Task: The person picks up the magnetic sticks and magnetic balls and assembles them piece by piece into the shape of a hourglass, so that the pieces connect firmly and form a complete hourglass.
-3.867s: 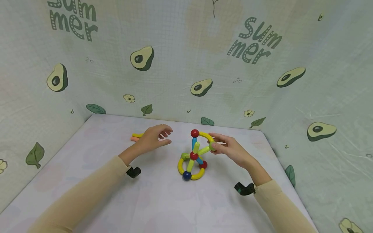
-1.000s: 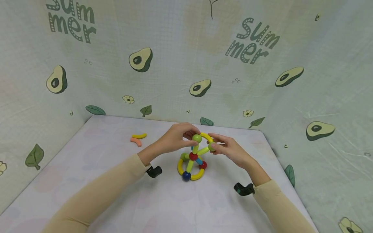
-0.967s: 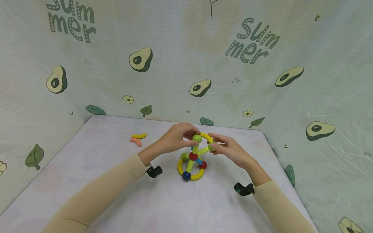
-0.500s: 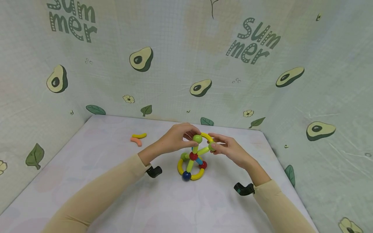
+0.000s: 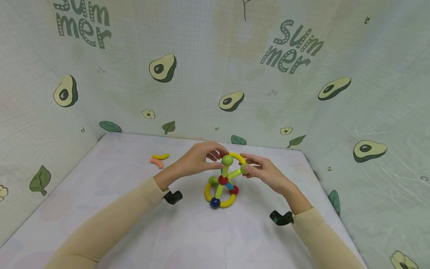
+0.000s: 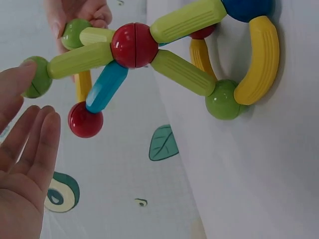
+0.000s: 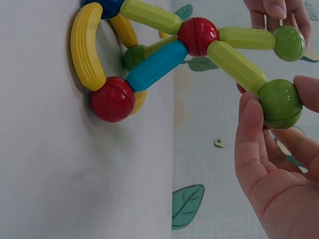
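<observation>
A toy built of coloured rods and balls stands on the table, with a red ball at its centre and a ring of curved yellow rods at its base. Beside the upper green ball is my left hand. Its thumb is at that ball in the left wrist view, while the other fingers are extended and apart from it. My right hand pinches another green ball between thumb and fingers, at the end of a light green rod. The upper red ball is partly hidden by my left fingers in the head view.
A loose curved yellow rod and a curved pink rod lie on the table at the back left. Printed cloth hangs behind the table and at its sides.
Since the earliest frame, my left hand has come to the toy, and a green ball now tops its upright rod. In the last half second that hand has drawn back slightly left. My right hand stays put.
</observation>
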The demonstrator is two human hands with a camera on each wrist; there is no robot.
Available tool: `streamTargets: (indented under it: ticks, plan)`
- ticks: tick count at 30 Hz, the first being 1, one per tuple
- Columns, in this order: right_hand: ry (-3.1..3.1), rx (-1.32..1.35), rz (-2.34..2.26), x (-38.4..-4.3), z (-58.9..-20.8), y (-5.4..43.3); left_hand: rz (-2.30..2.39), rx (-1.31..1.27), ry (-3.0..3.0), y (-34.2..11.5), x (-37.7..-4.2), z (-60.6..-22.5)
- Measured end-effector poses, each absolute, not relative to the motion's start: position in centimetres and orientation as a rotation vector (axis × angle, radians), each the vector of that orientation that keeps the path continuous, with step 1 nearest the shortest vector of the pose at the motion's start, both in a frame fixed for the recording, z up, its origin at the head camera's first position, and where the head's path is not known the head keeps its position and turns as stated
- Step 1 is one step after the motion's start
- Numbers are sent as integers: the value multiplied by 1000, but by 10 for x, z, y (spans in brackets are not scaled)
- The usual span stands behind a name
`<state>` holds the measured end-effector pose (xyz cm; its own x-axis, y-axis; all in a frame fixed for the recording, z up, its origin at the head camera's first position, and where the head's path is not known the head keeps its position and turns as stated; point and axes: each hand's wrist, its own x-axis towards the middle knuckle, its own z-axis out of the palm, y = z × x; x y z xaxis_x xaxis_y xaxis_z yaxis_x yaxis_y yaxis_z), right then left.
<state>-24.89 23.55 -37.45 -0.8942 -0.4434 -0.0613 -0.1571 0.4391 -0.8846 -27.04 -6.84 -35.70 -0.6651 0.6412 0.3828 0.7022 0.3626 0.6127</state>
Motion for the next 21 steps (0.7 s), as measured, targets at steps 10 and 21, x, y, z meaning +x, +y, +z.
streamTargets:
  ticks: [10, 21]
  plan:
    - [2424, -502, -1421, -249, -374, 234, -1083, -1026, -2603, -123, -281, -365]
    - [2433, -495, -1416, -249, -375, 235, -1096, -769, -2739, -214, -291, -389]
